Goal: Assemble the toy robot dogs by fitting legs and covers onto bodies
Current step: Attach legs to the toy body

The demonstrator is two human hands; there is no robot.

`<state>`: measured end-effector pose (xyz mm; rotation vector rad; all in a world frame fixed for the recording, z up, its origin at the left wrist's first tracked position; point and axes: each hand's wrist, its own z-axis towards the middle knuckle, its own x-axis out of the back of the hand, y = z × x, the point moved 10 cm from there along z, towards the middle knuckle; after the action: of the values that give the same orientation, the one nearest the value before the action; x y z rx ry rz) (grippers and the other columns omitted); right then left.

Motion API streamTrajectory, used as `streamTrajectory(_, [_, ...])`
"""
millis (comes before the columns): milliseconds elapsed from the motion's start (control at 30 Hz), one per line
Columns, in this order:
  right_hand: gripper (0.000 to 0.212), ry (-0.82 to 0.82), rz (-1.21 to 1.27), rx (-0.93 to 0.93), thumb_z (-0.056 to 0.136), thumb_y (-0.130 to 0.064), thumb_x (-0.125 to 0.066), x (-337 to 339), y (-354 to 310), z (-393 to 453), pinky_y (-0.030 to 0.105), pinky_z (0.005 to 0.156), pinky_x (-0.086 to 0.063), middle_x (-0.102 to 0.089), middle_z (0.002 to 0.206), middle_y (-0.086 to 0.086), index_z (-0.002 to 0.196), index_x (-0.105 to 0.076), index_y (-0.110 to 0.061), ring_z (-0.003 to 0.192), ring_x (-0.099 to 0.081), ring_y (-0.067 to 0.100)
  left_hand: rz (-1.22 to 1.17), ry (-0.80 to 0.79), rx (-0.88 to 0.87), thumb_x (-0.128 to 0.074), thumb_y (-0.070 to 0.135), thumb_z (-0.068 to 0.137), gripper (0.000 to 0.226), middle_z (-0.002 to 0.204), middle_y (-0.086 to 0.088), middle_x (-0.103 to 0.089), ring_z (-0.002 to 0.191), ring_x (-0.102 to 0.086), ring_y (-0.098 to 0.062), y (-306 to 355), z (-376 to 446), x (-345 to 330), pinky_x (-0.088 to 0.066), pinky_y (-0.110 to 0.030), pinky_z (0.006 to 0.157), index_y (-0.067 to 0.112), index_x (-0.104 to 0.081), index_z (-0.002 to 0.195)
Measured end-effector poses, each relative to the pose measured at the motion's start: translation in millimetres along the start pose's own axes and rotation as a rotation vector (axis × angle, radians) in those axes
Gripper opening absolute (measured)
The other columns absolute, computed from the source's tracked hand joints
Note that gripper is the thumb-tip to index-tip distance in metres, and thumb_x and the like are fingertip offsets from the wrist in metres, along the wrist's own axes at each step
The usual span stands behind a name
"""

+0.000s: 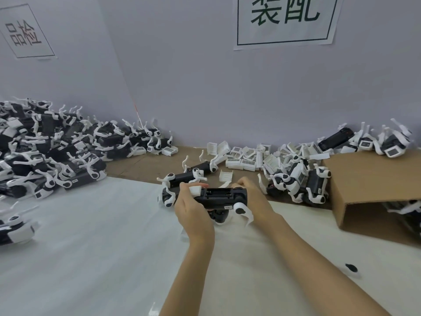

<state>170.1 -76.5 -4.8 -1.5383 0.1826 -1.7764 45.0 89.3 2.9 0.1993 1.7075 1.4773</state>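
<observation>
Toy dog body (pixel 219 197), black, lying lengthwise at centre frame, held just above the white sheet (pixel 91 247) on the bench. Left hand (pixel 193 213) curled round its left end, thumb over a small white cover (pixel 196 190); grip closed on the body. Right hand (pixel 252 195) wrapped round the right end from behind, fingers curled over the top edge, likewise holding the body. White leg (pixel 242 209) with black joint hanging from the near right corner. Just behind, another body with legs (pixel 186 176) lying on the bench. Heap of white covers (pixel 248 156) at centre right by the wall. Large pile of finished dogs (pixel 45 147) at left. Cardboard box (pixel 369 185) on its side at right. Loose black-and-white part (pixel 352 269) at lower right.
</observation>
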Motion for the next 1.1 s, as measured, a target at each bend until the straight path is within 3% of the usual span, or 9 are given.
streamTrajectory(67, [0.030,0.019,-0.075,0.026,0.100,0.000,-0.056,3,8,-5,0.043,0.116,-0.036,-0.054,0.140,0.020,0.130,-0.060,0.002,0.131,-0.051,0.040,-0.035,0.000,-0.006,-0.039,0.031,0.115,0.066,0.057,0.016,-0.062,0.057,-0.059,-0.004,3,-5,-1,-0.049,-0.020,0.060,0.033,-0.077,0.061])
streamTrajectory(167, [0.046,-0.018,-0.252,0.207,0.096,-0.004,-0.062,1,0,-19,0.007,0.117,0.010,-0.043,0.158,0.002,0.141,-0.057,-0.010,0.147,-0.040,0.020,-0.059,0.053,-0.008,-0.040,0.031,0.115,0.049,0.063,0.017,-0.063,0.065,-0.059,-0.002,5,-8,2,-0.048,-0.027,0.073,0.023,-0.073,0.081])
streamTrajectory(300, [0.063,-0.057,-0.158,0.185,0.100,-0.001,-0.053,6,-8,-18,0.033,0.123,-0.027,-0.034,0.165,-0.003,0.157,-0.040,-0.024,0.152,-0.032,0.018,-0.079,0.121,-0.073,-0.041,0.029,0.114,0.042,0.064,0.017,-0.062,0.066,-0.061,-0.003,10,-5,13,-0.047,-0.013,0.063,0.021,-0.067,0.081])
streamTrajectory(500, [0.084,-0.243,-0.213,0.128,0.085,0.021,-0.041,-26,-23,8,0.044,0.119,-0.035,-0.020,0.172,-0.004,0.156,-0.044,-0.024,0.152,-0.032,0.019,-0.082,0.225,-0.016,-0.041,0.037,0.109,0.042,0.089,-0.003,-0.068,0.088,-0.064,-0.024,3,10,37,-0.051,-0.045,0.088,0.018,-0.073,0.090])
streamTrajectory(633, [0.025,-0.112,-0.230,0.151,0.092,0.008,-0.053,-22,-25,21,0.041,0.107,-0.042,-0.048,0.158,0.004,0.103,-0.065,-0.011,0.138,-0.048,0.025,-0.075,0.247,0.024,-0.041,0.038,0.109,0.042,0.081,0.001,-0.068,0.083,-0.065,-0.021,-2,15,41,-0.052,-0.042,0.084,0.021,-0.071,0.085])
streamTrajectory(700, [0.022,-0.072,-0.193,0.159,0.090,0.009,-0.052,-17,-22,20,0.041,0.095,-0.046,-0.064,0.127,0.005,0.092,-0.061,-0.010,0.119,-0.056,0.030,-0.075,0.226,0.027,-0.041,0.040,0.107,0.042,0.090,-0.006,-0.069,0.091,-0.067,-0.028,-5,16,39,-0.054,-0.045,0.087,0.018,-0.073,0.092])
streamTrajectory(800, [0.008,-0.024,-0.108,0.047,0.097,-0.008,-0.058,2,-5,7,0.034,0.085,-0.044,-0.062,0.109,0.003,0.099,-0.062,-0.015,0.103,-0.058,0.024,-0.078,0.204,0.008,-0.041,0.040,0.108,0.044,0.106,-0.010,-0.074,0.106,-0.070,-0.033,-1,12,33,-0.055,-0.052,0.099,0.013,-0.076,0.112])
streamTrajectory(900, [0.019,0.087,0.081,-0.040,0.094,-0.029,-0.075,37,17,-27,0.029,0.081,-0.046,-0.061,0.105,-0.006,0.104,-0.059,-0.024,0.096,-0.059,0.013,-0.057,0.125,0.005,-0.042,0.037,0.111,0.047,0.080,0.016,-0.074,0.083,-0.071,-0.007,1,5,19,-0.055,-0.042,0.087,0.043,-0.080,0.084])
streamTrajectory(1100, [0.038,0.237,0.720,-0.208,0.099,-0.028,-0.069,86,47,-119,0.021,0.074,-0.058,-0.073,0.116,0.001,0.135,-0.060,-0.034,0.097,-0.074,0.011,0.024,-0.071,0.050,-0.045,0.043,0.106,0.050,0.085,-0.006,-0.068,0.083,-0.064,-0.027,-12,-22,-16,-0.057,-0.038,0.074,-0.001,-0.070,0.098])
